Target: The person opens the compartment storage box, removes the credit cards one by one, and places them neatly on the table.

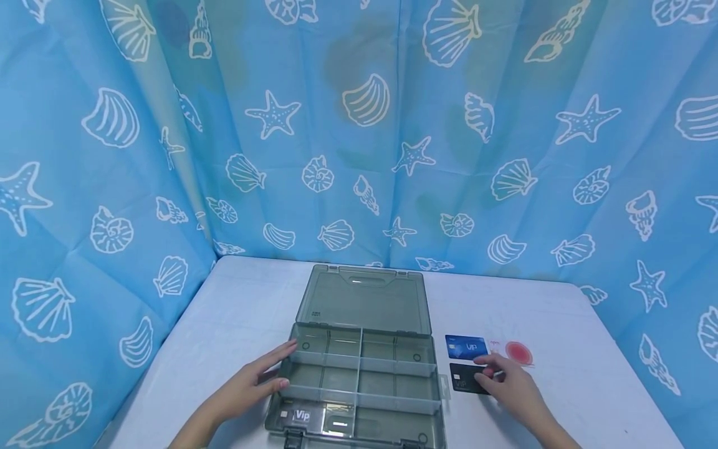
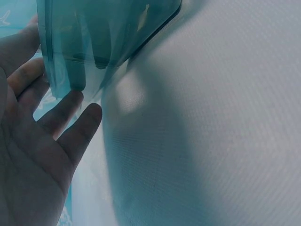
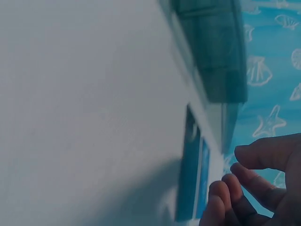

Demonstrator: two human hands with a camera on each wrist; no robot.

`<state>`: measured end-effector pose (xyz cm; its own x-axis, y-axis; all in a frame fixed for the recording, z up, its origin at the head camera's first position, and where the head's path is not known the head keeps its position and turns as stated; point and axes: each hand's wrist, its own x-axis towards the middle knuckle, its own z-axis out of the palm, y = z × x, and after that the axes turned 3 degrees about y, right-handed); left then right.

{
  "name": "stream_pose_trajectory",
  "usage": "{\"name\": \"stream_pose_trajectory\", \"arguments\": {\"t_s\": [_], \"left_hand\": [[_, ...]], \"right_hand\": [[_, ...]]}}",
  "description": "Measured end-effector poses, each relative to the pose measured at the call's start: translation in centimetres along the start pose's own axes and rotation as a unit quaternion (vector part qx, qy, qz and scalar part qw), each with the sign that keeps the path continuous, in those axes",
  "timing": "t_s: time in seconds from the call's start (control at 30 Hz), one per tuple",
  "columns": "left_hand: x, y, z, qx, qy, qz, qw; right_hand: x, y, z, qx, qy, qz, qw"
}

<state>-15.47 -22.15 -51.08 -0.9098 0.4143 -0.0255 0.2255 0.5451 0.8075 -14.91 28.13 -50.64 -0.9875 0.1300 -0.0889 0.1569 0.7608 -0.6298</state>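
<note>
A translucent grey-green compartment box (image 1: 359, 358) lies with its lid (image 1: 361, 296) folded back. My left hand (image 1: 249, 380) rests at the box's left edge, fingers extended; in the left wrist view the fingertips are right at the box wall (image 2: 108, 33). A dark card marked "Vip" (image 1: 303, 415) sits in the front left compartment. Over the right part of a black VIP card (image 1: 462, 378) on the table hovers my right hand (image 1: 510, 386). Its fingers are loosely bent, and a gap shows between thumb and index finger (image 3: 256, 183) in the right wrist view.
A blue card (image 1: 464, 347) lies just behind the black one. To its right is a pale card with a red circle (image 1: 518, 353), partly behind the right hand. The table (image 1: 247, 305) has a white cover, and a blue shell-patterned curtain (image 1: 314, 212) encloses its back and sides.
</note>
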Motion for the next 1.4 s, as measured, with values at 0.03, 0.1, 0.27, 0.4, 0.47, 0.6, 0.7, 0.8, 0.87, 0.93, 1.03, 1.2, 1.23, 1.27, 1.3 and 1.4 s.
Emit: {"name": "stream_pose_trajectory", "arguments": {"t_s": [0.03, 0.1, 0.27, 0.4, 0.47, 0.6, 0.7, 0.8, 0.87, 0.93, 1.03, 1.2, 1.23, 1.27, 1.3, 1.4], "left_hand": [[0.0, 0.0, 0.0, 0.0, 0.0, 0.0, 1.0], [0.0, -0.1, 0.0, 0.002, 0.001, 0.001, 1.0], [0.0, -0.2, 0.1, 0.004, 0.003, 0.002, 1.0], [0.0, -0.2, 0.1, 0.007, 0.006, -0.001, 1.0], [0.0, -0.3, 0.1, 0.01, 0.008, -0.001, 0.9999], [0.1, -0.3, 0.1, 0.014, 0.009, -0.002, 0.9999], [0.1, -0.3, 0.1, 0.014, 0.009, -0.003, 0.9999], [0.1, -0.3, 0.1, 0.014, 0.009, -0.003, 0.9999], [0.0, -0.3, 0.1, 0.014, 0.009, -0.002, 0.9999], [0.0, -0.3, 0.1, 0.014, 0.009, -0.001, 0.9999], [0.0, -0.3, 0.1, 0.013, 0.009, -0.001, 0.9999], [0.1, -0.3, 0.1, 0.015, 0.009, -0.003, 0.9998], [0.1, -0.2, 0.1, 0.014, 0.009, -0.004, 0.9998], [0.0, -0.2, 0.0, 0.015, 0.009, -0.004, 0.9998], [0.0, -0.2, 0.0, 0.014, 0.009, -0.003, 0.9999], [0.0, -0.1, 0.0, 0.014, 0.01, 0.0, 0.9998]], "right_hand": [[-0.2, -0.3, 0.0, 0.008, -0.002, -0.002, 1.0], [-0.6, -0.9, 0.0, 0.025, -0.005, -0.009, 1.0], [-1.6, -2.9, 0.1, 0.073, -0.024, -0.023, 0.997], [-2.4, -4.7, 0.1, 0.12, -0.051, -0.008, 0.991], [-2.7, -5.4, 0.2, 0.138, -0.063, -0.006, 0.988], [-3.2, -6.5, 0.3, 0.161, -0.093, -0.028, 0.982], [-3.5, -7.0, 0.2, 0.183, -0.124, -0.049, 0.974], [-3.8, -7.4, 0.2, 0.219, -0.164, -0.064, 0.96], [-3.9, -7.6, 0.2, 0.241, -0.19, -0.069, 0.949], [-3.9, -7.8, 0.3, 0.256, -0.211, -0.071, 0.941], [-3.9, -8.2, 0.6, 0.265, -0.228, -0.074, 0.934], [-3.8, -9.2, 1.3, 0.277, -0.245, -0.082, 0.925], [-3.8, -9.4, 1.5, 0.281, -0.25, -0.085, 0.923], [-3.9, -9.6, 1.6, 0.285, -0.255, -0.088, 0.92], [-3.9, -9.9, 1.8, 0.289, -0.261, -0.09, 0.917], [-3.9, -10.6, 2.2, 0.3, -0.275, -0.094, 0.908]]}}
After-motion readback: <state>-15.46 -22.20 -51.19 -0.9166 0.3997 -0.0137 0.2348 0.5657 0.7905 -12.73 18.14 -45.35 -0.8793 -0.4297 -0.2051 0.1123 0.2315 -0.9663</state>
